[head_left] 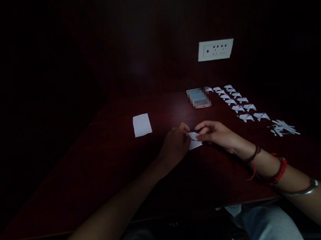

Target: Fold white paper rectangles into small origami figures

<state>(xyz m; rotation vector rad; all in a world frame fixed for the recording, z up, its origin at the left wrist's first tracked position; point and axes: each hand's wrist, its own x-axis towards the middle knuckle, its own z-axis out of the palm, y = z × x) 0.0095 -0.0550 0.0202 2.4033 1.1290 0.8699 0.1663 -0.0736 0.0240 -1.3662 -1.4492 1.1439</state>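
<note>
Between my two hands, just above the dark red table, is a small piece of folded white paper. My left hand pinches its left edge, fingers curled. From the right, my right hand holds the paper between thumb and fingers. A flat white sheet of paper lies beyond my left hand. To the right, small folded paper shapes are set out in two slanting rows. Nearer me than those rows sits a loose pile of thin paper strips.
A phone with a blurred screen lies at the back of the table. On the wall behind is a white socket plate. The table's front edge runs above my knees. The surroundings are very dark.
</note>
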